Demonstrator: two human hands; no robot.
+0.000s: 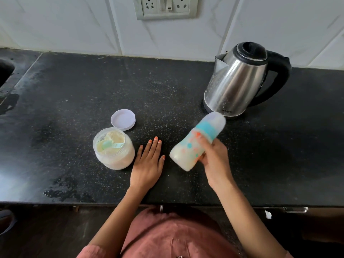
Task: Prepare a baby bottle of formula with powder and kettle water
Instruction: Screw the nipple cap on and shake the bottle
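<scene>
My right hand [214, 157] grips a baby bottle [193, 144] above the black counter. The bottle is tilted, its clear cap and teal collar pointing up and right toward the kettle. It is blurred and holds milky white liquid. My left hand [148, 162] lies flat on the counter, fingers spread, holding nothing, between the bottle and the powder jar. The open jar of formula powder [114, 148] has a teal scoop [109, 145] lying in it. Its white lid [123, 119] rests just behind it. A steel kettle [240, 79] with a black handle stands at the back right, lid shut.
The black speckled counter [74, 108] has wet patches on its left side and a sink edge [5, 71] at far left. A wall socket panel [165, 6] sits on the white tiles behind. The counter's front edge runs just before my body.
</scene>
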